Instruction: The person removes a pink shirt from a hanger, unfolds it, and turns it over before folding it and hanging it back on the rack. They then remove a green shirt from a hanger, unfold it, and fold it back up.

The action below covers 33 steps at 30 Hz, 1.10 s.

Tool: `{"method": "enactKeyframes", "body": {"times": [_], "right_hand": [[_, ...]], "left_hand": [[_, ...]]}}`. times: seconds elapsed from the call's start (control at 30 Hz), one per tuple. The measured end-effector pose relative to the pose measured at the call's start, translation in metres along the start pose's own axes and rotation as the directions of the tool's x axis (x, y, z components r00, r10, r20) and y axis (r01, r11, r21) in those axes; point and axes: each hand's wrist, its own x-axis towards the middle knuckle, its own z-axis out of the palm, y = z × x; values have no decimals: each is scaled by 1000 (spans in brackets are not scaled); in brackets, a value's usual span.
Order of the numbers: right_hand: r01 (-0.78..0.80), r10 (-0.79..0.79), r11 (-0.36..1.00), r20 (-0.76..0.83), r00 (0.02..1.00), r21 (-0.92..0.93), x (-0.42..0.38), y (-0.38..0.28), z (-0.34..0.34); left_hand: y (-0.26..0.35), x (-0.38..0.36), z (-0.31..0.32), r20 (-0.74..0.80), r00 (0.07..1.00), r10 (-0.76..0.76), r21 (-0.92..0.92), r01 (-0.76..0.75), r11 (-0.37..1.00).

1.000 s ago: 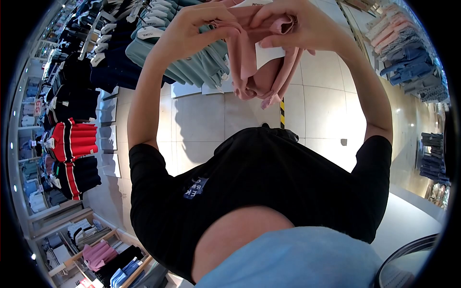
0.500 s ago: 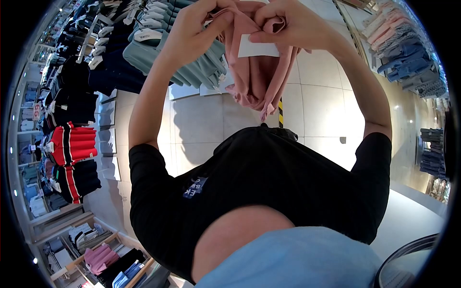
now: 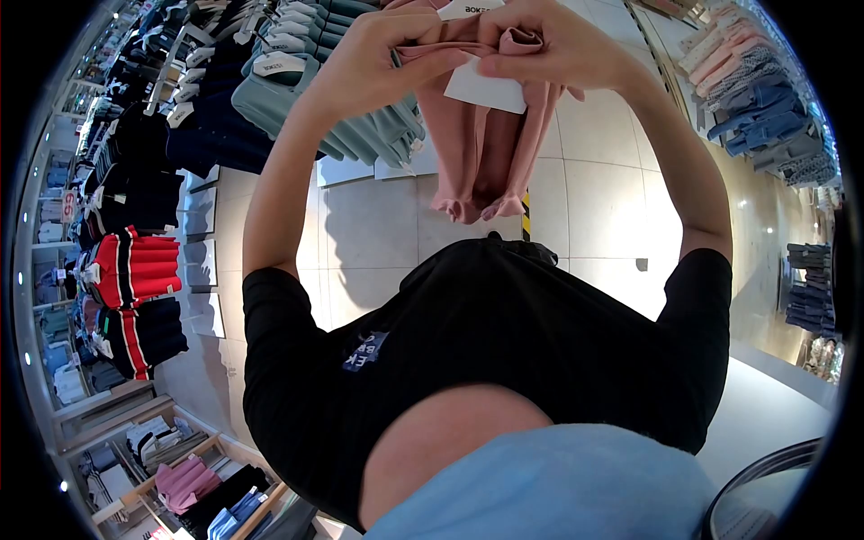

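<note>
A pink garment (image 3: 450, 139) hangs in front of me near the top of the head view, with two gathered ends at its bottom. My left hand (image 3: 378, 63) pinches a fold of its upper edge between thumb and fingers. Close beside it, my right hand (image 3: 562, 45) grips the same edge, where the cloth is bunched into a roll. A blank white tag (image 3: 484, 88) lies against the garment just below both thumbs. Above the hands shows a white hanger piece (image 3: 468, 8) with dark lettering, its ends hidden.
Sage-green garments (image 3: 360, 126) on white hangers hang close to my left forearm. Dark clothes and red tops (image 3: 148, 270) line the left wall. Folded clothes fill a drawer unit (image 3: 135, 495) at lower left. More clothing (image 3: 760, 99) is at right, above a white counter (image 3: 765, 409).
My left hand has moved right, towards my right hand, along the garment's edge. The garment's lower part has dropped and spread into two ends. The tag has tilted, and the hanger's lettering now shows.
</note>
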Motion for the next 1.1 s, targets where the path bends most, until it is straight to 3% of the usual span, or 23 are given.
{"method": "enactKeyframes", "body": {"times": [0.1,0.17,0.23,0.3,0.4,0.47,0.57,0.67,0.8,0.9,0.97,1.0,1.07,1.1], "right_hand": [[30,-23,994,-58,998,107,-1,-8,-6],[60,-45,993,-142,989,104,-2,-4,-8],[145,-161,985,-204,966,-90,-5,-4,-13],[94,-110,992,-205,973,-85,-7,-9,-18],[-75,100,984,-152,983,162,-11,-18,-20],[-27,82,965,-203,976,260,-9,-16,-18],[-95,103,989,-68,992,110,-13,-18,-19],[66,-68,998,-137,988,-16,-17,-21,-14],[-37,32,999,-167,986,-32,-15,-12,-10],[-10,14,1000,-169,985,24,-16,-13,-10],[56,-30,989,-191,981,136,-15,-17,-8],[92,-88,996,-203,975,10,-14,-16,-9],[153,-204,958,-206,957,-241,-11,-10,-9],[205,-267,945,-235,935,-255,-9,-3,-7]], "left_hand": [[-6,-2,3,-39,999,37,-111,-41,993],[-9,-3,4,-108,994,22,-19,-24,1000],[-9,-5,5,-178,984,-5,52,15,999],[-8,-7,7,-250,967,-47,97,74,993],[-10,-5,10,-325,946,14,102,21,995],[-8,-3,13,-317,948,-16,109,53,993],[-5,0,16,-331,943,-34,74,62,995],[-11,-1,21,-347,937,-27,22,37,999],[-10,1,24,-376,926,-22,23,33,999],[3,6,32,-404,907,-119,-203,38,978],[2,7,23,-310,951,2,44,12,999],[1,7,19,-251,967,53,166,-11,986],[-2,3,22,-275,961,-3,212,64,975],[-4,1,25,-288,957,-31,233,101,967]]}}
